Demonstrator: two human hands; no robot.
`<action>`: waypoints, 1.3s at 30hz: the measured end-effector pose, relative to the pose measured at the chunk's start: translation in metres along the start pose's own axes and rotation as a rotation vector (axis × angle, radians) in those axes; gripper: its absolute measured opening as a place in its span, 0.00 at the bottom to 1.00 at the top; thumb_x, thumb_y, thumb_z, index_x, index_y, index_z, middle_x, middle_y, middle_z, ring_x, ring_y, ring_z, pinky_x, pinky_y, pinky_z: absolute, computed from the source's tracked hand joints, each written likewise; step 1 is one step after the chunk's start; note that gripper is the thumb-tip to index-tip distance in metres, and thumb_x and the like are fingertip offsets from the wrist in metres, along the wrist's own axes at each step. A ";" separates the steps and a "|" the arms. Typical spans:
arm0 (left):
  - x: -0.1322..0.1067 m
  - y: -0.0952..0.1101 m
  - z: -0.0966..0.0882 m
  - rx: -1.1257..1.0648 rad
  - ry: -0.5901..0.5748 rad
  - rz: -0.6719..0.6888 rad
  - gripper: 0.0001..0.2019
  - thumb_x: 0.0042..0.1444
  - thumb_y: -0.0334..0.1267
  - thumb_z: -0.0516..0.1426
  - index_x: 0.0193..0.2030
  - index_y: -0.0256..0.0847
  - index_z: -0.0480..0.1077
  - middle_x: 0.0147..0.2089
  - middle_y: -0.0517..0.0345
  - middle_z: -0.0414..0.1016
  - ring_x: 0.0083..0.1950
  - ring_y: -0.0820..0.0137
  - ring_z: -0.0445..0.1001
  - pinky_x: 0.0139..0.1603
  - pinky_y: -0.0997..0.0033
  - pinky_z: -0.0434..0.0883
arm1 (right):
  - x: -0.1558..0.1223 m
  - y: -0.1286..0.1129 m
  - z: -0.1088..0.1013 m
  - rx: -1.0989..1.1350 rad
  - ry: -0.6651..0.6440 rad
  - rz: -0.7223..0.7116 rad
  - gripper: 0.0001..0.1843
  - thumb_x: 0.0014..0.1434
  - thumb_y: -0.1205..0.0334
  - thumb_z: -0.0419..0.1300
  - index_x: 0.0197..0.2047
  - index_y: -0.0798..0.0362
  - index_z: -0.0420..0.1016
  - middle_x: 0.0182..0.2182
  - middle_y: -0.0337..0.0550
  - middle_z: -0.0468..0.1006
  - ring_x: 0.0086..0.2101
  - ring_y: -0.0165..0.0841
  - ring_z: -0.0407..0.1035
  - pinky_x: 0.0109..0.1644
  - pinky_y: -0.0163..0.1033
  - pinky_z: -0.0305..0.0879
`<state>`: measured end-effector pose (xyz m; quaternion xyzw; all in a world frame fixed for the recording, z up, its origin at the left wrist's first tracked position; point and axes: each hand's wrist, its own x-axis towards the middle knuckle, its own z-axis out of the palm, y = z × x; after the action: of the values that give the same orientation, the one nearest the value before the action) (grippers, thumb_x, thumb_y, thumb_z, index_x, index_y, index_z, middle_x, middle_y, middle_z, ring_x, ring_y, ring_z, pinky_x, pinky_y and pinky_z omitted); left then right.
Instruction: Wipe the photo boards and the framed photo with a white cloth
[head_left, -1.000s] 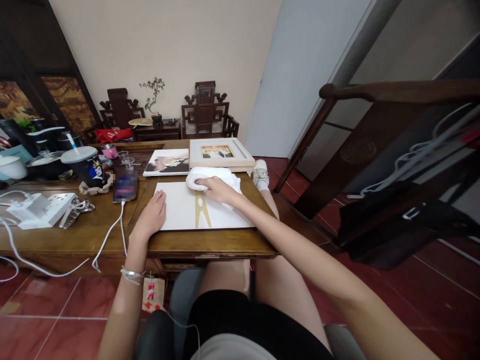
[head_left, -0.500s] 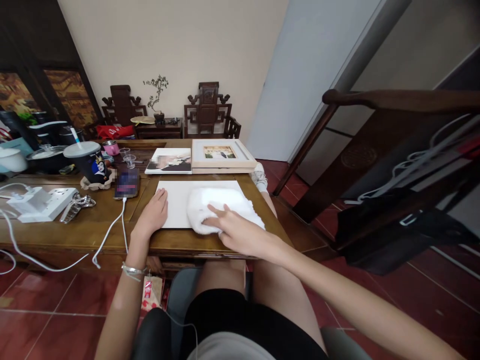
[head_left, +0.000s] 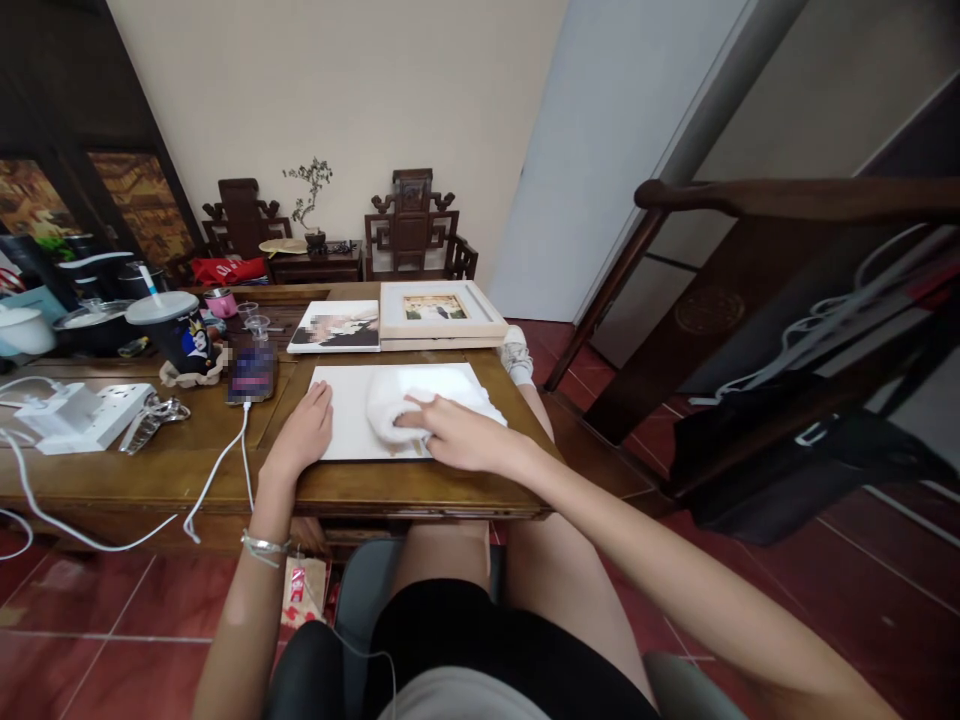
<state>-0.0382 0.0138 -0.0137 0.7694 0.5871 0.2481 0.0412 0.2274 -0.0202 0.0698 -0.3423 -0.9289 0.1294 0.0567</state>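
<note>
A flat white panel (head_left: 346, 408) lies near the front edge of the wooden table. My left hand (head_left: 306, 430) rests over its left edge, fingers stretched out and holding nothing. Bunched on the panel's right half is a fluffy white cloth (head_left: 427, 384). My right hand (head_left: 461, 436) presses down on this cloth, with fingers dug into its near side; some fingertips are hidden in the folds. Just beyond the panel are a photo print panel (head_left: 334, 328) and, to its right, a pale-framed picture (head_left: 484, 312).
To the left stand a dark drink cup (head_left: 180, 340) with a straw, a phone (head_left: 251, 376) on a white cable, keys (head_left: 155, 420) and a white power strip (head_left: 112, 415). A dark wooden chair back (head_left: 712, 290) rises at the right. Another person's shoe (head_left: 515, 352) shows past the table's right edge.
My right hand has slid the cloth a little to the left over the panel. My left hand stays at the panel's left edge. The view has shifted slightly.
</note>
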 end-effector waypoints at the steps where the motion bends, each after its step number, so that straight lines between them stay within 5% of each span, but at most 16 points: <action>1: 0.000 -0.001 0.001 -0.002 0.006 0.006 0.25 0.64 0.37 0.41 0.65 0.28 0.60 0.70 0.38 0.57 0.72 0.57 0.52 0.72 0.51 0.51 | 0.010 0.008 0.001 -0.018 0.029 0.004 0.36 0.48 0.82 0.47 0.59 0.57 0.70 0.49 0.56 0.78 0.64 0.46 0.56 0.61 0.52 0.58; 8: 0.000 -0.003 0.001 0.001 0.029 0.014 0.26 0.64 0.39 0.41 0.64 0.30 0.61 0.69 0.39 0.59 0.72 0.58 0.54 0.72 0.53 0.51 | 0.063 0.036 0.002 -0.124 0.095 0.064 0.27 0.53 0.78 0.50 0.54 0.54 0.73 0.43 0.52 0.79 0.56 0.47 0.65 0.56 0.48 0.60; 14: 0.001 -0.001 -0.001 0.012 -0.007 -0.006 0.27 0.64 0.39 0.40 0.64 0.25 0.60 0.70 0.36 0.57 0.72 0.57 0.52 0.72 0.54 0.50 | 0.076 0.031 0.009 -0.165 0.105 0.137 0.31 0.54 0.79 0.48 0.60 0.55 0.69 0.49 0.61 0.74 0.57 0.50 0.63 0.58 0.60 0.56; 24: 0.001 0.003 -0.002 0.000 -0.014 -0.011 0.26 0.64 0.38 0.41 0.65 0.25 0.59 0.70 0.36 0.56 0.73 0.58 0.51 0.73 0.54 0.50 | 0.016 -0.024 0.010 -0.170 0.022 -0.041 0.28 0.52 0.81 0.49 0.55 0.60 0.72 0.49 0.61 0.74 0.61 0.50 0.56 0.61 0.61 0.53; 31: -0.001 0.006 -0.003 0.013 -0.005 -0.010 0.26 0.64 0.36 0.40 0.64 0.23 0.60 0.70 0.34 0.56 0.72 0.57 0.52 0.72 0.53 0.51 | -0.024 -0.049 -0.002 -0.058 -0.078 -0.138 0.26 0.50 0.80 0.49 0.48 0.56 0.77 0.47 0.59 0.77 0.59 0.47 0.63 0.61 0.56 0.56; 39: -0.001 0.003 -0.002 0.024 0.000 -0.001 0.26 0.64 0.38 0.40 0.65 0.27 0.60 0.70 0.37 0.57 0.72 0.58 0.53 0.72 0.53 0.52 | 0.008 -0.022 0.006 -0.014 0.002 -0.102 0.30 0.51 0.80 0.49 0.54 0.57 0.74 0.52 0.56 0.77 0.63 0.47 0.58 0.63 0.55 0.53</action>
<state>-0.0366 0.0118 -0.0116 0.7696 0.5904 0.2411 0.0321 0.2063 -0.0324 0.0701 -0.2952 -0.9459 0.1197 0.0620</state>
